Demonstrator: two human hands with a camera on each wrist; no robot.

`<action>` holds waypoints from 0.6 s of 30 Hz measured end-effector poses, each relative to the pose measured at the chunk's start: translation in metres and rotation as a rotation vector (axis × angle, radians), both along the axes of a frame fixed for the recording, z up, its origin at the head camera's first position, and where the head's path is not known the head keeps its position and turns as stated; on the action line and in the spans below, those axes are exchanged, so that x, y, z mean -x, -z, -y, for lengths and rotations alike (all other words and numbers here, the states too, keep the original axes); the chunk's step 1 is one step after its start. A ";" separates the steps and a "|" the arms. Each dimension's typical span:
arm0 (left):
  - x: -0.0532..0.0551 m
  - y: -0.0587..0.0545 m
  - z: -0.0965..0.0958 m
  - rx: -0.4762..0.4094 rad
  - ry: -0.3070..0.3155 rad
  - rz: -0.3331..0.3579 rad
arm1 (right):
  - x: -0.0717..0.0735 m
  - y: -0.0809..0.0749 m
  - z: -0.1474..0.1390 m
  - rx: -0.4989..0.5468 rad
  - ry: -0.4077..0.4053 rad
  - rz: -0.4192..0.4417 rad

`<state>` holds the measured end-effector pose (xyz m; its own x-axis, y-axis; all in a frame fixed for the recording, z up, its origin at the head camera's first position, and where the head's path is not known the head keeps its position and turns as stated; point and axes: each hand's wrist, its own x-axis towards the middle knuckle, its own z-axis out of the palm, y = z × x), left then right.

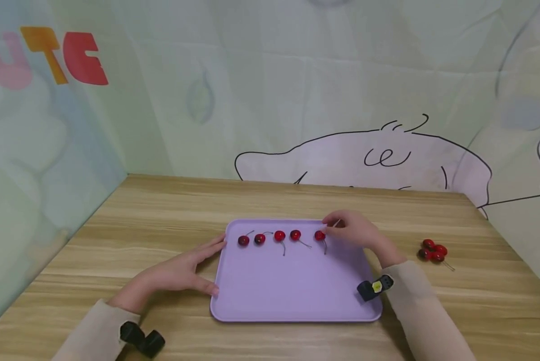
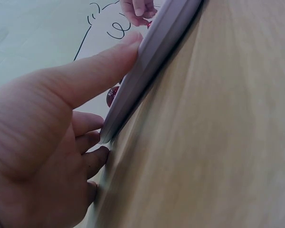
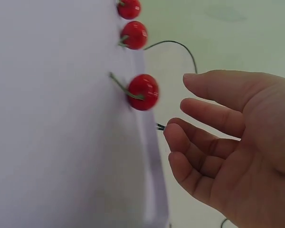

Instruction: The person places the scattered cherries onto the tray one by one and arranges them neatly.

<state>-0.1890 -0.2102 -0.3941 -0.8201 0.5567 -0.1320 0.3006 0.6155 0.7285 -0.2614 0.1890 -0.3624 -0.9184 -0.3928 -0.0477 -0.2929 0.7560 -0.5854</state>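
Note:
A row of several red cherries (image 1: 279,235) with thin stems lies along the far side of a lavender tray (image 1: 292,293). My left hand (image 1: 180,271) is spread against the tray's left edge. Its thumb (image 2: 104,69) touches the rim, and the other fingers rest at the edge farther back. Over the far right part of the tray is my right hand (image 1: 353,231), beside the rightmost cherry (image 1: 319,235). In the right wrist view, its loosely bent fingers (image 3: 213,114) hold nothing and stand apart from that cherry (image 3: 143,92).
A small cluster of several cherries (image 1: 432,251) lies on the wooden table (image 1: 171,210), right of the tray. Behind the table hangs a pale printed backdrop (image 1: 270,100) with a cartoon outline. Each wrist wears a small black camera (image 1: 142,339).

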 end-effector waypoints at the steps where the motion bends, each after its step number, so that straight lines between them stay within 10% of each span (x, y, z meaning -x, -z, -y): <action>1: 0.000 0.000 0.000 0.000 0.004 -0.001 | 0.000 -0.003 -0.003 0.006 0.006 -0.005; 18: -0.001 -0.001 0.001 -0.021 0.033 -0.014 | -0.016 -0.050 -0.098 0.113 0.217 -0.125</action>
